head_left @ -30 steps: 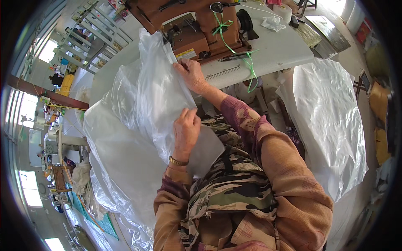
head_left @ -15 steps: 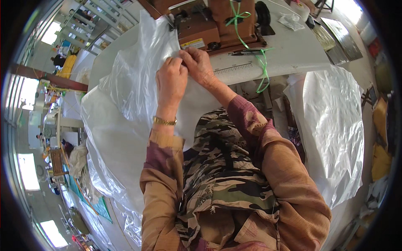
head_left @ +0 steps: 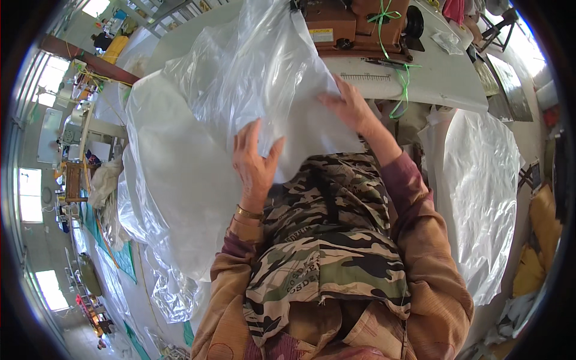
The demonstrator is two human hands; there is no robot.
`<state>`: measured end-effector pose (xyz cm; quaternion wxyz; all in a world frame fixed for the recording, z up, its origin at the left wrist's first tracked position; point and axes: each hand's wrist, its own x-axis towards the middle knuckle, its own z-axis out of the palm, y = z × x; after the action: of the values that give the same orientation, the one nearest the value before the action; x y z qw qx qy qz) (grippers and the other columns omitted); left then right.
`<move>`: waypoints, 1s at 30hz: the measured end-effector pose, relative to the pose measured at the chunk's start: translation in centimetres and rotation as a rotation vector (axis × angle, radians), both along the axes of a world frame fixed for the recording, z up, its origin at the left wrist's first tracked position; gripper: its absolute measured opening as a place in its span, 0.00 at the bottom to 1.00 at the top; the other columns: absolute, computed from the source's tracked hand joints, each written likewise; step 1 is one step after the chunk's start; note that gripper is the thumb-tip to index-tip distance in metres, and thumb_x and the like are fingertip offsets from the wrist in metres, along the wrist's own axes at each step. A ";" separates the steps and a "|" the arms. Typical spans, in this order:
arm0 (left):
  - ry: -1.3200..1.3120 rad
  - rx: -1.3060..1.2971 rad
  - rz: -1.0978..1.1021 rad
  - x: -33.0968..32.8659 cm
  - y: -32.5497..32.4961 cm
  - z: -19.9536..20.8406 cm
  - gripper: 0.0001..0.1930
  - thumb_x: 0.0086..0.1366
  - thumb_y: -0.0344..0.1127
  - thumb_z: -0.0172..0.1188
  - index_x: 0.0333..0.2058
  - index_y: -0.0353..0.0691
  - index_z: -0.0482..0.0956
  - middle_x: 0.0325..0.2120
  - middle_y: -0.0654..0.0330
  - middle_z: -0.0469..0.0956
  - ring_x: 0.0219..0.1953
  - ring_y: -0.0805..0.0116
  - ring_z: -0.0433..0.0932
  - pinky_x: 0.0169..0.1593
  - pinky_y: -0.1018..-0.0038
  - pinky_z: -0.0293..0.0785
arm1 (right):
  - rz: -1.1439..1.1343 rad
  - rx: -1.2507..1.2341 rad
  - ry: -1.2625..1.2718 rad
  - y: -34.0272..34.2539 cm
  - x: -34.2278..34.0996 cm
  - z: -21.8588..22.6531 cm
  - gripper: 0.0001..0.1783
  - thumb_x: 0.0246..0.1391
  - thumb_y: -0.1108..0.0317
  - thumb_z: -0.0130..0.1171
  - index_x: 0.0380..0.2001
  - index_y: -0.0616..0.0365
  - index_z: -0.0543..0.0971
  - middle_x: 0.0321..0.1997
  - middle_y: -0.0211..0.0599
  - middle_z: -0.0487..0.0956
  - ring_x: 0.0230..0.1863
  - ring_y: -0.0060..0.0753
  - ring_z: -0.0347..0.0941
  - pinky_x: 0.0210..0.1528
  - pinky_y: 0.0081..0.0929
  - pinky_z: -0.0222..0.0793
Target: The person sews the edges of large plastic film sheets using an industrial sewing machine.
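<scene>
A large translucent plastic sheet (head_left: 180,174) spreads over the sewing table and hangs down over its near edge at the left. Its upper part runs up to a brown sewing machine (head_left: 354,30). My left hand (head_left: 255,159) rests against the sheet near its lower edge, thumb and fingers apart. Beside the sheet's right edge is my right hand (head_left: 348,105), its fingers stretched out and slightly blurred. Neither hand grips anything. The machine's needle area is mostly hidden behind the raised plastic.
Green ribbon (head_left: 405,90) hangs from the machine beside dark tweezers-like tools (head_left: 387,63). Another pile of plastic sheeting (head_left: 480,198) drapes at the right. A crumpled clear scrap (head_left: 447,42) lies on the tabletop (head_left: 444,81). A camouflage apron (head_left: 336,240) covers my lap.
Both hands have let go of the sheet's edge near the machine and come apart. The left moved down toward me, the right moved rightward. The view has shifted, and more plastic shows before the machine.
</scene>
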<state>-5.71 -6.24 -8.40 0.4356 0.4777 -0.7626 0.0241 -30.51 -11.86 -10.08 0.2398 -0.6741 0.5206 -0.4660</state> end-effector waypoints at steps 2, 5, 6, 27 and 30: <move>-0.022 0.040 0.033 -0.5 1.4 -1.3 0.19 0.60 0.36 0.67 0.49 0.38 0.77 0.42 0.55 0.77 0.39 0.55 0.74 0.43 0.62 0.71 | 0.050 0.197 -0.160 2.3 0.0 -2.2 0.28 0.58 0.61 0.61 0.56 0.70 0.70 0.43 0.44 0.81 0.44 0.37 0.77 0.49 0.34 0.71; -0.080 0.092 0.093 0.7 1.8 -4.0 0.12 0.58 0.33 0.66 0.40 0.39 0.78 0.37 0.57 0.74 0.41 0.52 0.72 0.46 0.60 0.69 | 0.002 0.315 -0.092 4.8 -0.7 -3.8 0.24 0.57 0.66 0.59 0.54 0.68 0.71 0.45 0.50 0.80 0.45 0.47 0.76 0.48 0.39 0.70; -0.047 0.082 0.067 1.3 1.9 -4.0 0.10 0.58 0.31 0.65 0.38 0.39 0.78 0.37 0.57 0.74 0.41 0.53 0.72 0.46 0.60 0.69 | -0.101 0.234 0.133 5.4 -1.0 -3.9 0.22 0.57 0.69 0.57 0.53 0.67 0.72 0.45 0.53 0.78 0.46 0.53 0.75 0.48 0.42 0.69; 0.669 0.602 -0.150 2.8 6.7 1.5 0.16 0.74 0.41 0.53 0.28 0.37 0.73 0.21 0.72 0.66 0.25 0.82 0.62 0.28 0.81 0.60 | 0.637 0.558 -0.935 13.3 11.0 0.6 0.14 0.60 0.59 0.64 0.38 0.58 0.76 0.28 0.22 0.75 0.30 0.12 0.68 0.34 0.13 0.64; 0.567 0.647 -0.193 2.7 6.7 1.1 0.14 0.73 0.40 0.54 0.32 0.35 0.76 0.21 0.69 0.69 0.26 0.81 0.64 0.29 0.79 0.64 | 0.602 0.524 -0.875 14.0 11.5 0.8 0.14 0.59 0.61 0.65 0.36 0.60 0.76 0.26 0.21 0.73 0.28 0.12 0.67 0.31 0.14 0.63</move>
<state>-3.02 0.45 -7.32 0.4558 0.5036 -0.6225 -0.3888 -18.99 2.12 -9.25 0.7124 -0.4557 0.2567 -0.4680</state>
